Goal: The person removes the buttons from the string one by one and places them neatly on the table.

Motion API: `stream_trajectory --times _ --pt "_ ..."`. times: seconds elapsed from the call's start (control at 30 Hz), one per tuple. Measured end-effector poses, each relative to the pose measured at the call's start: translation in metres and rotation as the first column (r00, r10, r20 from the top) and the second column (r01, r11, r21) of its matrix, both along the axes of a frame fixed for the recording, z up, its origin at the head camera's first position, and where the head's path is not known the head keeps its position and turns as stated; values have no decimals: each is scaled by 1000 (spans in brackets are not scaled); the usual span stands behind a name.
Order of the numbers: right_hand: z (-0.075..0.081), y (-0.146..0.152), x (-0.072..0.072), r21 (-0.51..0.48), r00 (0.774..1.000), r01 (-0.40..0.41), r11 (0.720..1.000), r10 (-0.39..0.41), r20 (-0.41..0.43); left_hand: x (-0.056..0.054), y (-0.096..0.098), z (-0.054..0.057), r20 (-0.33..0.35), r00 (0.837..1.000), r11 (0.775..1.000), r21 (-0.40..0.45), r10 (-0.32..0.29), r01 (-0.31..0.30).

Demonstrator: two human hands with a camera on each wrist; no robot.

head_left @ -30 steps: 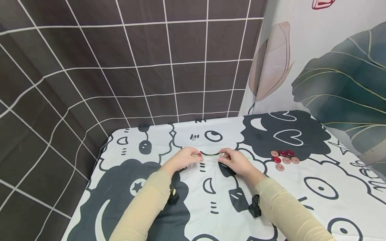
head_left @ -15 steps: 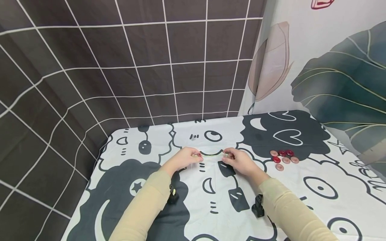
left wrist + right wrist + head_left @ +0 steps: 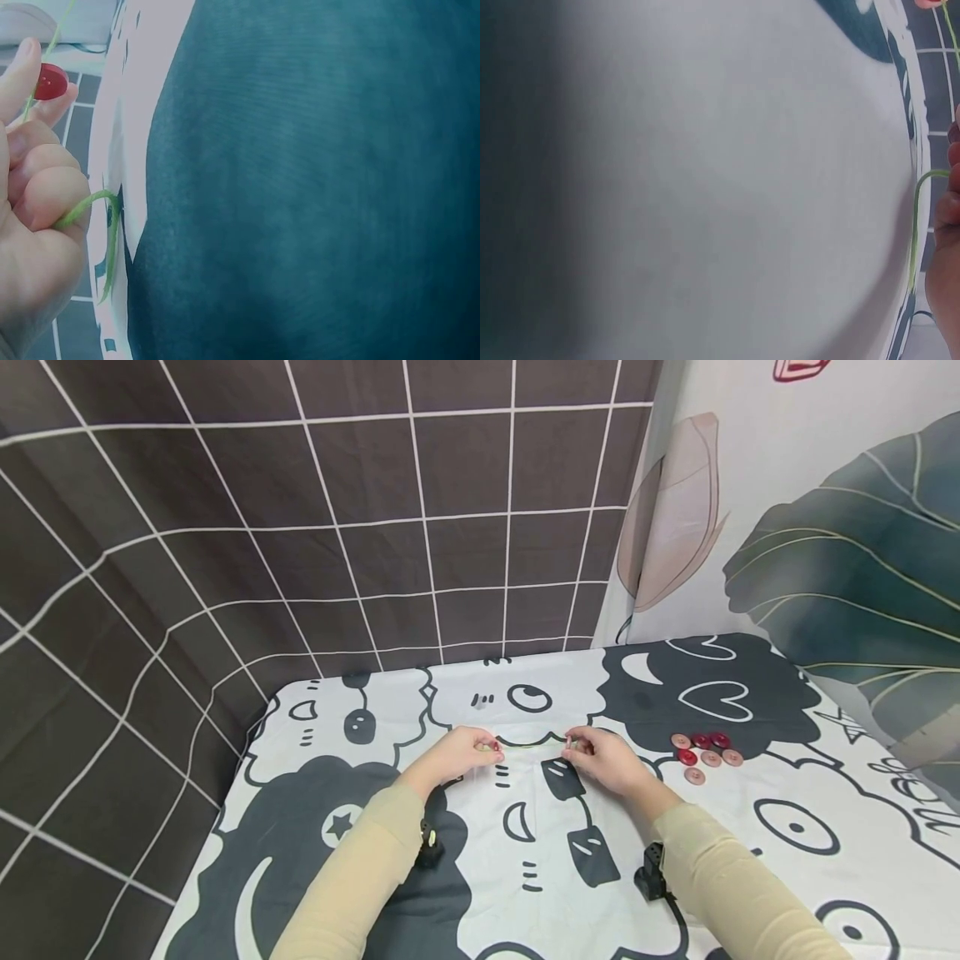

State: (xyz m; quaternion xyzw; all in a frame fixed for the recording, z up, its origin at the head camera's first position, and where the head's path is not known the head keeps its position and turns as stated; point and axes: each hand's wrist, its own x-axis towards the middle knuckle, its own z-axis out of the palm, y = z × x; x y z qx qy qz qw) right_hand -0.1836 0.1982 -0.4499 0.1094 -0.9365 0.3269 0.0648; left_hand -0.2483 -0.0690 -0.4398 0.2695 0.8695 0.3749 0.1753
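My left hand pinches a thin green string and a red button between thumb and finger, with the string running past the button. A loose end of the string curls out below the curled lower fingers in the left wrist view. My right hand pinches the same string a short way to the right, and the length between the hands is stretched nearly straight. In the right wrist view my right hand shows only at the edge, with a tail of string hanging from its fingers.
Several pink buttons and red buttons lie in a loose group to the right of my right hand. A white cloth with dark cartoon prints covers the table. Behind it hangs a dark gridded curtain.
My right hand has slid to the right along the string, so the stretch between the hands is longer. The left hand stays in place, and the buttons on the cloth lie as before.
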Motion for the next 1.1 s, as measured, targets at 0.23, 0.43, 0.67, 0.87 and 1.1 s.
stream_trajectory --times 0.23,0.43,0.67,0.87,1.1 --pt "-1 5 1 -11 999 9 1000 -8 47 0 -2 -3 -9 999 999 -8 31 -31" --pt "0 13 3 3 1000 16 1000 -16 26 -2 -2 -3 -14 999 999 -11 37 -37" --pt "0 23 3 27 1000 20 999 -20 4 -2 -3 0 -9 999 999 -19 41 -41" --pt "0 34 4 31 999 35 999 -34 -8 -1 -3 -2 1 999 999 -9 40 -40" --pt "5 43 7 24 996 66 998 -67 50 -2 -3 -5 -6 999 999 -9 37 -37"
